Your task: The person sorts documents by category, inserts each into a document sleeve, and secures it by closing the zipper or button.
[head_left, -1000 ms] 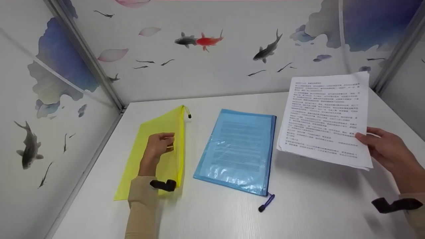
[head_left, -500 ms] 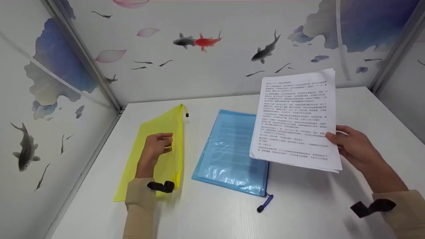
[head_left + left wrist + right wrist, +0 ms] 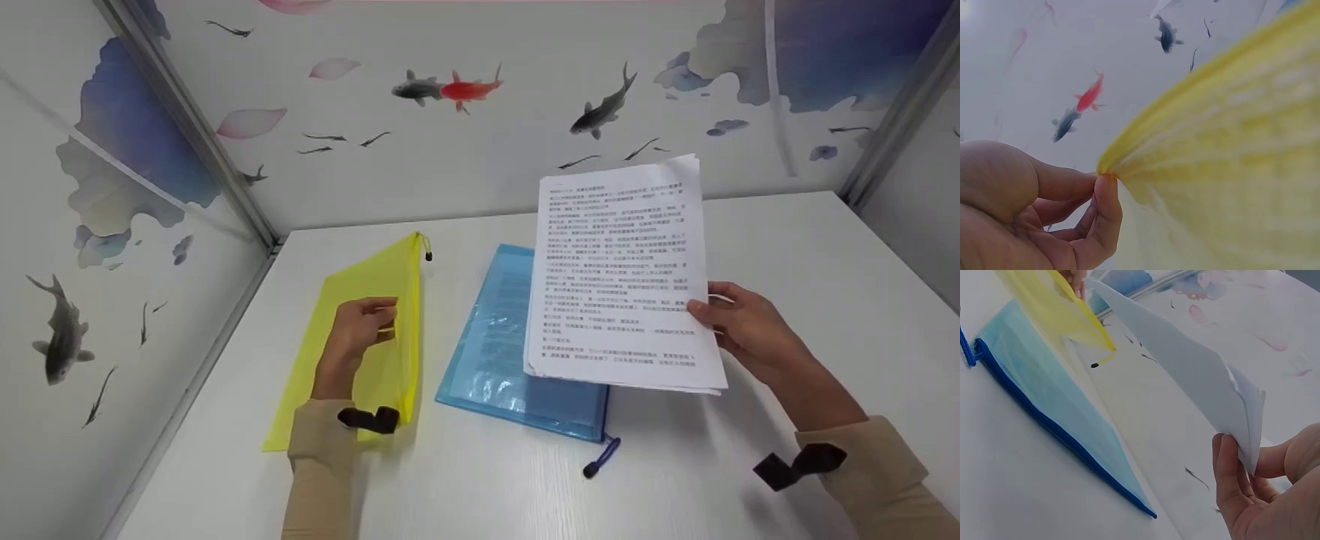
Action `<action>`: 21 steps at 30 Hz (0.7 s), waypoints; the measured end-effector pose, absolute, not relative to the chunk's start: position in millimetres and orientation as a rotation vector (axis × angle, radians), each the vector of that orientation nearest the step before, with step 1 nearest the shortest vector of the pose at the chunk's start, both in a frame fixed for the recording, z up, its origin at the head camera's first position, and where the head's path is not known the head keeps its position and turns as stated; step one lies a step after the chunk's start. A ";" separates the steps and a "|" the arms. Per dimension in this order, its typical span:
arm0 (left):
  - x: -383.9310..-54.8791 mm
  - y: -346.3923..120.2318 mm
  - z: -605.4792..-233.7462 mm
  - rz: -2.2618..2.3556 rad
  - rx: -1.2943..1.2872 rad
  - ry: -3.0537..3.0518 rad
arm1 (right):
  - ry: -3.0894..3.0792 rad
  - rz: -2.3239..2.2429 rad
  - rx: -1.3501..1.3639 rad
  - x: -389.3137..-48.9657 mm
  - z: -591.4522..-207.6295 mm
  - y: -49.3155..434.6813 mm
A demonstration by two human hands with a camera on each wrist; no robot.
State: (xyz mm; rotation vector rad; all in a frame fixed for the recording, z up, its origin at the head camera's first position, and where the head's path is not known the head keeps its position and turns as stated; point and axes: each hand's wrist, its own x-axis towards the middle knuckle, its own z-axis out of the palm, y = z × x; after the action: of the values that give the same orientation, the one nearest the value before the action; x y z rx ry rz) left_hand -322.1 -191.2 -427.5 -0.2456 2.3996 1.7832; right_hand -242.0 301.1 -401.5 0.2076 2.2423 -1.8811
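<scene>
Stack of printed sheets (image 3: 611, 277) to the left of the right hand (image 3: 757, 330), right edge pinched in it, yellow pouch (image 3: 367, 277) beneath and beyond the left hand (image 3: 361, 331), edge pinched there, blue pouch (image 3: 491, 360) between the two grips, partly behind the sheets, white table (image 3: 502, 487) below.

**One high view, two close ones**

The head camera looks forward and down over the blue pouch (image 3: 489, 349). Left of it, the left-wrist camera faces the back wall (image 3: 1140, 67), close to the left hand (image 3: 1033, 233). Right of it, the right-wrist camera looks across, close to the right hand (image 3: 1272, 506); all three share the yellow pouch (image 3: 360, 281).
</scene>
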 end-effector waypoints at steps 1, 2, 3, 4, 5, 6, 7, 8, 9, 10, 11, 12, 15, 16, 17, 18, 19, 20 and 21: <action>-324.8 -186.7 -426.3 1.780 -0.233 2.400 | 2.244 -1.881 0.211 -241.8 -401.2 300.8; -327.5 -182.5 -425.0 1.778 -0.218 2.402 | 2.247 -1.879 0.216 -241.5 -401.0 300.4; -330.0 -178.2 -423.9 1.777 -0.202 2.401 | 2.245 -1.885 0.219 -241.2 -400.8 300.1; -332.5 -173.9 -422.7 1.775 -0.187 2.399 | 2.245 -1.888 0.221 -241.0 -400.7 299.9; -334.9 -169.6 -421.5 1.773 -0.173 2.399 | 2.249 -1.887 0.225 -240.8 -400.8 299.6; -337.5 -165.3 -420.4 1.770 -0.155 2.399 | 2.253 -1.887 0.228 -240.7 -400.9 299.3; -340.1 -160.9 -419.4 1.767 -0.141 2.398 | 2.256 -1.889 0.231 -240.6 -400.9 299.0; -342.6 -156.4 -418.1 1.767 -0.130 2.397 | 2.260 -1.891 0.235 -240.4 -400.7 298.7; -344.6 -152.4 -416.4 1.761 -0.119 2.398 | 2.262 -1.895 0.239 -240.1 -401.0 298.2; -346.6 -148.3 -414.6 1.754 -0.107 2.400 | 2.262 -1.901 0.244 -239.9 -401.2 297.7; -348.6 -144.3 -412.8 1.750 -0.097 2.402 | 2.260 -1.908 0.247 -239.6 -401.1 297.2; -350.5 -140.2 -411.0 1.743 -0.084 2.405 | 2.256 -1.917 0.249 -239.3 -401.0 296.9; -356.2 -128.4 -405.8 1.725 -0.045 2.407 | 2.243 -1.944 0.268 -237.9 -400.4 297.1; -357.4 -125.0 -405.5 1.726 -0.037 2.402 | 2.240 -1.949 0.270 -237.8 -399.9 296.8; -358.4 -121.7 -405.3 1.730 -0.026 2.395 | 2.239 -1.953 0.273 -237.7 -399.5 296.6; -359.5 -118.4 -405.0 1.727 -0.017 2.390 | 2.239 -1.956 0.277 -237.7 -399.4 296.3; -360.5 -115.1 -405.0 1.724 -0.007 2.385 | 2.239 -1.956 0.283 -237.7 -399.1 296.0; -361.4 -111.8 -404.8 1.723 0.005 2.380 | 2.238 -1.958 0.287 -237.7 -399.0 295.6; -362.3 -108.2 -404.4 1.722 0.006 2.377 | 2.238 -1.960 0.291 -237.9 -399.2 295.1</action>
State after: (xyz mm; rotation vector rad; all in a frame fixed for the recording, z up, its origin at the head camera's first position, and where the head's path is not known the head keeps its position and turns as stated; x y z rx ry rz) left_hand -362.3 -108.2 -404.4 0.0061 2.3772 1.7224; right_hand -237.9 295.1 -399.2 0.2915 2.2384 -1.9601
